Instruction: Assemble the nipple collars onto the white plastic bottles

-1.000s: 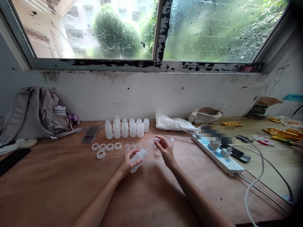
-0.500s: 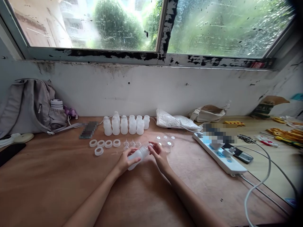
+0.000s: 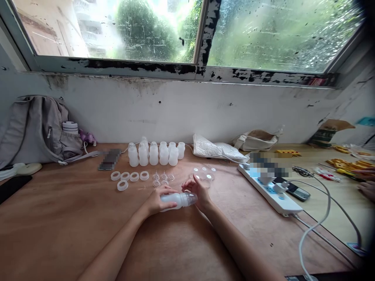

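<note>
A frosted white baby bottle (image 3: pixel 175 203) with a clear dome cap (image 3: pixel 190 199) lies nearly level just above or on the table, its cap pointing right. My left hand (image 3: pixel 158 200) is wrapped round the bottle's body. At the cap's end is my right hand (image 3: pixel 201 196), fingers apart and thumb raised; its palm is close to the cap, and I cannot tell whether they touch. Beyond my hands lie several white collar rings (image 3: pixel 134 177), several clear silicone nipples (image 3: pixel 156 176) and several clear caps or discs (image 3: pixel 208 177). Several frosted bottles (image 3: pixel 153 154) stand in rows behind these.
A white power strip (image 3: pixel 271 191) with plugs and cables (image 3: pixel 326 226) runs along the right. A grey backpack (image 3: pixel 38 128) sits at the left, near a phone (image 3: pixel 109 160). A silvery pouch (image 3: pixel 216 149) rests by the wall. Another person's hand (image 3: pixel 367 189) shows at the right edge.
The bottle has turned from a slant to nearly level, and its clear cap now shows plainly. My right hand has shifted from fingering the bottle's top to being spread at the cap's end.
</note>
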`<state>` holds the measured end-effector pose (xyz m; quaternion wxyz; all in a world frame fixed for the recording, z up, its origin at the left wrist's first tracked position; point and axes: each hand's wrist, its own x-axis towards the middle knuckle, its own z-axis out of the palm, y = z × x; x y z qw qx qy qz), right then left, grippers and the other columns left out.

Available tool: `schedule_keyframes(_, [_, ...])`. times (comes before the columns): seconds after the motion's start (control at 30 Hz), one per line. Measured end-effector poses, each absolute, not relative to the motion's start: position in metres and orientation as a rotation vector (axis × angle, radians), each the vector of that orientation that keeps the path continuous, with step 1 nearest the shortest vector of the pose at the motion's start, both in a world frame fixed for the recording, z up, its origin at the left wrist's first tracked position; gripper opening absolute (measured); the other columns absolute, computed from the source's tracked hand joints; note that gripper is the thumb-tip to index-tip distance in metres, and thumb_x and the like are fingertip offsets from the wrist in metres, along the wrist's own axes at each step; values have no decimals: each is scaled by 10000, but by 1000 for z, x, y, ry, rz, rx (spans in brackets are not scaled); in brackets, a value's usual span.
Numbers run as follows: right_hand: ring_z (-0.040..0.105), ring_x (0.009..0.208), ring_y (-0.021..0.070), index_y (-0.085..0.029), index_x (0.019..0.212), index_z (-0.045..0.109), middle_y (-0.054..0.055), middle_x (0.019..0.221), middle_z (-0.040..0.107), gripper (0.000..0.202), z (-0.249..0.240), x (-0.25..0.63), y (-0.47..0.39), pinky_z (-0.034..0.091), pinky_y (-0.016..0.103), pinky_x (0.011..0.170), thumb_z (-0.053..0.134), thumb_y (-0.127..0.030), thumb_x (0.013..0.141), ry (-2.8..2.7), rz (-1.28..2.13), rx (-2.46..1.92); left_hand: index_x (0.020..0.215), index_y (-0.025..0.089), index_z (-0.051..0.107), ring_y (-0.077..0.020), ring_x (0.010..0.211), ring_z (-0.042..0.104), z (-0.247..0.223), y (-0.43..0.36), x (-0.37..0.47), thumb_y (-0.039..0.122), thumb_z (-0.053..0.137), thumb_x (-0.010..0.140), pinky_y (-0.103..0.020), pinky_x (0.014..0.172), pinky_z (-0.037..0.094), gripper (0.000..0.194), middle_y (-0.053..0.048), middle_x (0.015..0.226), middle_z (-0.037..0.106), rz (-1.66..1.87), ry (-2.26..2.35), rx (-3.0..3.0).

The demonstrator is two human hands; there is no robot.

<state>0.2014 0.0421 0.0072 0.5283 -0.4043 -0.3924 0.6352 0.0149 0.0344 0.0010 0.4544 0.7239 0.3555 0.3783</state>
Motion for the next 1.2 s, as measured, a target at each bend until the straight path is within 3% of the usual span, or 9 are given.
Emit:
schedule_keyframes(0.17, [527,571,151,-167,551,537,42,622,586,493,5,198,40,395,266,561,418,-624,692,-1001,1644,-997,912,232,664,-204,786,567,2,32,15,319,669,587,-285,721,436,337,-59,863,635,964,862,1805])
schedule_keyframes(0.3, [509,558,135,-160,562,551,28,584,561,450,-4,193,37,384,248,557,447,-569,717,-1007,1638,-955,822,186,654,-176,714,562,2,28,20,348,555,706,-256,654,424,222,-57,797,628,1126,915,1534])
schedule_keyframes(0.43, [504,571,136,-150,604,579,38,615,574,448,-11,189,35,376,246,542,428,-548,747,-1058,1615,-960,766,162,625,-139,645,522,4,24,23,349,532,725,-227,605,394,212,-32,715,582,1223,913,1342])
schedule_keyframes(0.8, [559,772,179,-210,963,559,34,808,621,333,-8,189,27,389,323,730,434,-468,793,-1189,1659,-848,741,150,591,-155,681,530,11,15,25,352,497,752,-244,653,388,223,-31,674,570,1167,864,1415])
schedule_keyframes(1.0, [564,819,201,-213,992,552,53,873,619,372,-4,190,28,380,362,774,409,-495,795,-1206,1669,-843,715,141,570,-136,673,536,7,14,26,331,487,767,-227,643,400,213,-16,681,574,1151,912,1544])
schedule_keyframes(1.2, [553,766,177,-202,939,555,47,833,598,324,-1,191,30,401,321,698,439,-466,793,-1170,1506,-934,747,156,592,-145,712,574,2,20,28,277,492,752,-235,677,435,157,-28,762,620,1150,1000,1712])
